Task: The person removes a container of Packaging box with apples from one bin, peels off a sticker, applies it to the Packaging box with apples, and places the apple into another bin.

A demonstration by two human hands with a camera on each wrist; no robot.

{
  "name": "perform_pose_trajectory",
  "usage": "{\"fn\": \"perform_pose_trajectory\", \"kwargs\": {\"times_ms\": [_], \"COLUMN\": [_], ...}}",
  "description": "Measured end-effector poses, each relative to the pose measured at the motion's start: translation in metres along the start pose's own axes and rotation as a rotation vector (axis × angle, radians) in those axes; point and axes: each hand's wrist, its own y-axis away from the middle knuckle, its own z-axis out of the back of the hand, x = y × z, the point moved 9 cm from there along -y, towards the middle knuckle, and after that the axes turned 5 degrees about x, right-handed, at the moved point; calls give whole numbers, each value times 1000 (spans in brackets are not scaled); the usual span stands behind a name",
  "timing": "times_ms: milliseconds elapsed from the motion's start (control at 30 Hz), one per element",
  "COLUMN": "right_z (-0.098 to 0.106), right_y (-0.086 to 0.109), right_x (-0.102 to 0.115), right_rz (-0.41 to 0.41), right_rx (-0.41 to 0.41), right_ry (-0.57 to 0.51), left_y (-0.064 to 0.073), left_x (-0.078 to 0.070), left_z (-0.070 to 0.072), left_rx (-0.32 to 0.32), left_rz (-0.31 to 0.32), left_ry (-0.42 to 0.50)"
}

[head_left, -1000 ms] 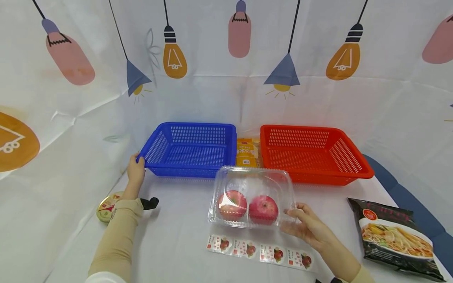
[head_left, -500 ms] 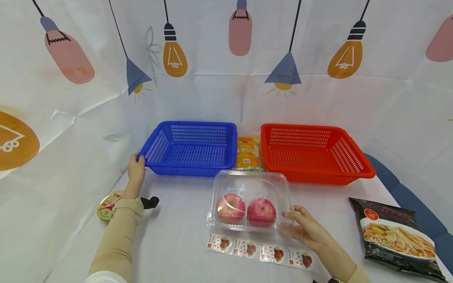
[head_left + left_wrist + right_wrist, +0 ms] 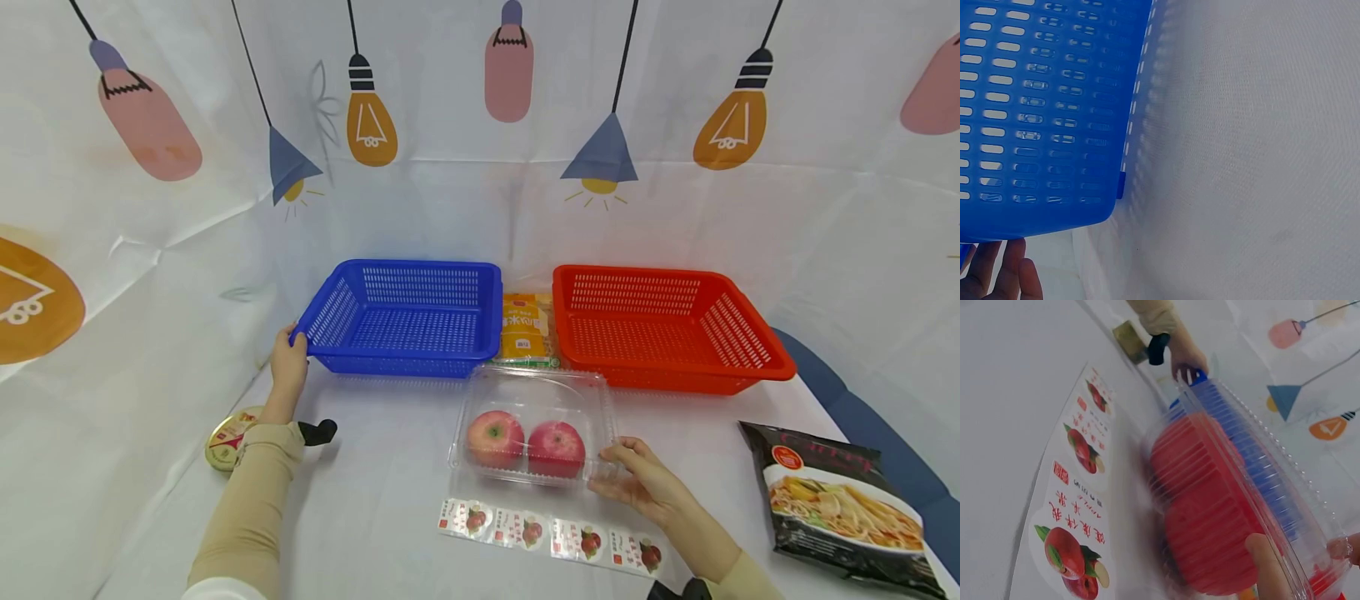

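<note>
My left hand (image 3: 288,364) grips the left front corner of the blue basket (image 3: 405,367), fingers curled at its rim. In the left wrist view the fingertips (image 3: 1014,253) show just under the basket's edge. A clear plastic clamshell box (image 3: 540,392) with two red apples (image 3: 495,439) inside is held at its right side by my right hand (image 3: 645,483). Thumb and fingers pinch the box's edge, as the right wrist view also shows. Behind a strip of apple stickers (image 3: 551,535), the box is tilted with its top toward the baskets.
A red basket (image 3: 675,375) stands at the back right. Between the baskets lies a yellow food packet (image 3: 523,329). A black noodle bag (image 3: 840,500) is at the right, and a round tin (image 3: 228,439) sits beside my left forearm. A patterned cloth (image 3: 450,200) hangs behind.
My right hand has lowered the box of apples slightly, showing more of the yellow packet behind it. My left hand stays on the blue basket's corner.
</note>
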Motion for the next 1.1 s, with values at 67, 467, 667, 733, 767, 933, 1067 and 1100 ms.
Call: {"fn": "perform_pose_trajectory", "kwargs": {"times_ms": [67, 467, 667, 733, 767, 933, 1067, 1100], "right_z": [1, 16, 23, 25, 25, 25, 26, 26], "right_y": [-2, -6, -7, -7, -7, -6, -5, -4], "right_x": [-1, -3, -2, -2, -1, 0, 1, 1], "right_rz": [2, -36, -17, -14, -10, 7, -3, -8], "right_rx": [2, -93, -151, -160, -161, -165, -145, -139], "right_ry": [22, 366, 506, 548, 562, 597, 569, 556], "left_y": [0, 12, 57, 84, 99, 163, 195, 202], "left_x": [1, -1, -25, -40, -48, -78, -82, -81], "left_z": [0, -3, 13, 16, 13, -25, -70, -82], "left_rx": [-7, 140, -115, -242, -271, -168, 68, 143], "left_rz": [-3, 21, -128, -275, -358, -679, -752, -752], "left_ry": [1, 112, 131, 145, 156, 14, -206, -252]}}
